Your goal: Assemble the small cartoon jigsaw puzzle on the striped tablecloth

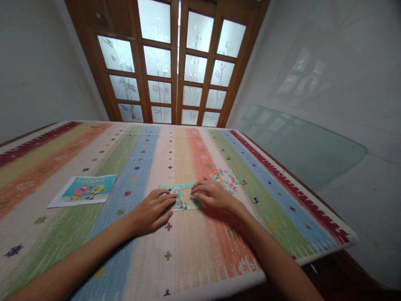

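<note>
A small jigsaw puzzle [184, 205] in a flat frame lies on the striped tablecloth in front of me. Its left part shows a printed picture, while a tan bare area is visible toward the right. My left hand [155, 210] rests on the puzzle's left edge, fingers stretched out over it. Over the right side, my right hand [216, 195] has its fingers bent together, tips at the tan area; whatever they pinch is hidden. Just beyond that hand, loose puzzle pieces [228, 180] in pink, teal and yellow lie scattered.
To the left lies a sheet with a printed cartoon picture [89, 188]. The striped tablecloth [138, 146] covers the table, whose near right corner juts out at the right. A glass panel [300, 142] leans against the right wall. Wooden glazed doors [178, 79] stand behind the table.
</note>
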A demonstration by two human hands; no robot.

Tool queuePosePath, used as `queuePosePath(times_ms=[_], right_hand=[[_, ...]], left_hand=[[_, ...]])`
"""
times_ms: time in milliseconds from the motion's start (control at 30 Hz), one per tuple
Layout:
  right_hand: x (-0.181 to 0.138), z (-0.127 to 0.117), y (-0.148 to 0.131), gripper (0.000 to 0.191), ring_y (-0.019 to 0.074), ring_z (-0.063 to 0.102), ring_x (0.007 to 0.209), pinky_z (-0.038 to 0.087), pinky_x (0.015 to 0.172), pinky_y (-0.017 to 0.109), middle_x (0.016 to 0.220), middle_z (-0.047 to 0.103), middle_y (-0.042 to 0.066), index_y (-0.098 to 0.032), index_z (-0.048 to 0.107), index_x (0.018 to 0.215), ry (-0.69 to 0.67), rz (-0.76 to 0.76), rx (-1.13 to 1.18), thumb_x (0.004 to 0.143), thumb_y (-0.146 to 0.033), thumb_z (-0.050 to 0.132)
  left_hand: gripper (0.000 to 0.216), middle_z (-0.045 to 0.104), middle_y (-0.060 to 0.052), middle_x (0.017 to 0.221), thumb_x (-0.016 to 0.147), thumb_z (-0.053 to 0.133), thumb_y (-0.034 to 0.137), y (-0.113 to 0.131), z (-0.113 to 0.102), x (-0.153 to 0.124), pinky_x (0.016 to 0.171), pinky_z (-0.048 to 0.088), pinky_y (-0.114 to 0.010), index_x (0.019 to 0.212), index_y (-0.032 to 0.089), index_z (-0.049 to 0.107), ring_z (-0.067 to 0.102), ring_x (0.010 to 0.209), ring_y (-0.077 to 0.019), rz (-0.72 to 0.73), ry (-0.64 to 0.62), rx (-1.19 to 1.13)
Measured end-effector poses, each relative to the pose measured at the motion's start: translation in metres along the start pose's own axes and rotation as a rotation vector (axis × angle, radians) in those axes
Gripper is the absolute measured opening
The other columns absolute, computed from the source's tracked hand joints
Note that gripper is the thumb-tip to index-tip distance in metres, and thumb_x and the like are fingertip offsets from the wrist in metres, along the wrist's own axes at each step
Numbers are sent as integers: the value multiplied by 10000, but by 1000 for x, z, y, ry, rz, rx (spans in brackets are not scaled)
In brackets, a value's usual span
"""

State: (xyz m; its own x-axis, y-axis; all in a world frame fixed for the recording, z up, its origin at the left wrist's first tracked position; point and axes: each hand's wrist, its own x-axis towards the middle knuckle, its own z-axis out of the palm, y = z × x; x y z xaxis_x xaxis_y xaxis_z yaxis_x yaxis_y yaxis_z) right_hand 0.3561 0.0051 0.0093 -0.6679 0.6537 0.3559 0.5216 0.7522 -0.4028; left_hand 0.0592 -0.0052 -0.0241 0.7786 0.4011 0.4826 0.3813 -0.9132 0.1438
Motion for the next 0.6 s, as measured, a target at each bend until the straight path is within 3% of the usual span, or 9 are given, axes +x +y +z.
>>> queuePosePath(times_ms=[100, 233, 433, 600], right_hand=[[-14, -24, 29, 169, 235, 647, 938, 479, 898, 404, 950, 760, 83, -188, 759, 928, 126, 115, -111, 906, -148, 596], [-43, -59, 63, 284, 240, 640, 921, 474, 878, 375, 927, 743, 87, -190, 776, 885, 251, 400, -294, 822, -76, 524], [-81, -86, 87, 286, 244, 662, 950, 471, 899, 331, 980, 752, 98, -188, 797, 897, 81, 723, -442, 781, -84, 558], [-87, -87, 92, 166, 237, 698, 831, 491, 775, 305, 881, 772, 96, -200, 800, 841, -44, 834, -424, 798, -160, 644]], left_hand=[[325, 683, -91, 1300, 996, 507, 231, 1, -1, 1, 1020, 494, -481, 1313, 207, 576, 572, 1212, -291, 10, 7, -3], [346, 679, -91, 1313, 994, 518, 221, 0, 0, 0, 1027, 493, -486, 1336, 208, 571, 570, 1228, -290, 21, 14, -3], [359, 676, -95, 1322, 992, 523, 222, -1, 1, -1, 1037, 487, -497, 1345, 212, 586, 572, 1229, -293, 12, 8, -8], [338, 673, -106, 1321, 997, 512, 209, -1, 1, -1, 1026, 497, -501, 1325, 184, 591, 567, 1235, -300, 17, 5, 10]])
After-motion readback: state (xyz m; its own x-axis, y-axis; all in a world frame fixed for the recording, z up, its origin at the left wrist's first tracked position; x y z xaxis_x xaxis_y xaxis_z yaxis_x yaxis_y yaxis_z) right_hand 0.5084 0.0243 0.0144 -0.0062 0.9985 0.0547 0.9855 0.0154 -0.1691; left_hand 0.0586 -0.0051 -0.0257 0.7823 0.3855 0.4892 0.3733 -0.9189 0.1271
